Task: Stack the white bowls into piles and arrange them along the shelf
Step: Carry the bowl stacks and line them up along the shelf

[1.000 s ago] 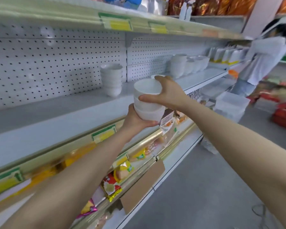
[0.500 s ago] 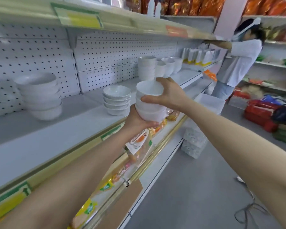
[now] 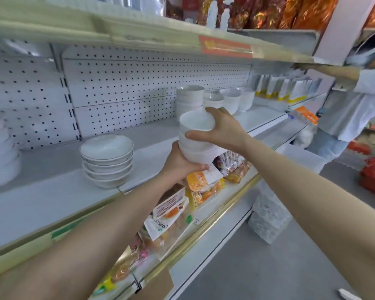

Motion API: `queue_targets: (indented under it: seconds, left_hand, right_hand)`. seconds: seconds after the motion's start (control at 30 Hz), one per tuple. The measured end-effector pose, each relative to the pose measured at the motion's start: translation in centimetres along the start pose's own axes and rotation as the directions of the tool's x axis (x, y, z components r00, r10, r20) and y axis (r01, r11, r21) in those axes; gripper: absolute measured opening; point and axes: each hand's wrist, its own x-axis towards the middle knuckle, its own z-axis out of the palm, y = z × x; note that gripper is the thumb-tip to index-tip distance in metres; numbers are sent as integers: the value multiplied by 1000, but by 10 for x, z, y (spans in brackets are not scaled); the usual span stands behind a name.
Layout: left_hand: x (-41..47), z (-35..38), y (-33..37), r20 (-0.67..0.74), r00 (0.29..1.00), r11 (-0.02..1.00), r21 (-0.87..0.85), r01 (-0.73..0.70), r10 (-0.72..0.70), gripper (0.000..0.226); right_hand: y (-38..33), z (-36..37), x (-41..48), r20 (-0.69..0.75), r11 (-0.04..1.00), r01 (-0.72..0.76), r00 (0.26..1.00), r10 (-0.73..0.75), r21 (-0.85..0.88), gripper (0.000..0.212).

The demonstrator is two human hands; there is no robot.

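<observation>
bowl stack (image 3: 196,137) ctr frame, held in air by shelf (image 3: 52,191) front edge | left grip (image 3: 180,163) cups base, fingers curled round it | right grip (image 3: 223,128) clasps top rim frm right | shallow-bowl pile (image 3: 107,159) on shelf, ctr-left | more piles (image 3: 189,98) behind, upper ctr

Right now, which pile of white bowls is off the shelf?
The pile between the hands: left hand beneath, right hand on top. The other piles sit on the shelf.
</observation>
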Motion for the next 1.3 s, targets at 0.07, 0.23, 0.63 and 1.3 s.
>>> queue_targets:
  seconds: [0.07, 0.23, 0.63, 1.3]
  left_hand:
    - [18, 13, -1, -54, 998, 999, 25, 22, -20, 91]
    - [50, 33, -3, -172, 982, 993, 79, 90, -75, 91]
    - [111, -11, -36, -413, 896, 936, 221, 274, -165, 109]
    - [200, -51, -82, -428, 877, 809, 421, 409, -221, 105]
  right_hand:
    - [21, -1, 21, 24, 999, 48, 999, -48, 9, 97]
    - [56, 5, 71, 98, 990, 137, 986, -138, 16, 100]
    - [55, 63, 178, 313, 947, 309, 894, -320, 84, 108]
    - [60, 122, 281, 419, 928, 342, 829, -371, 146, 112]
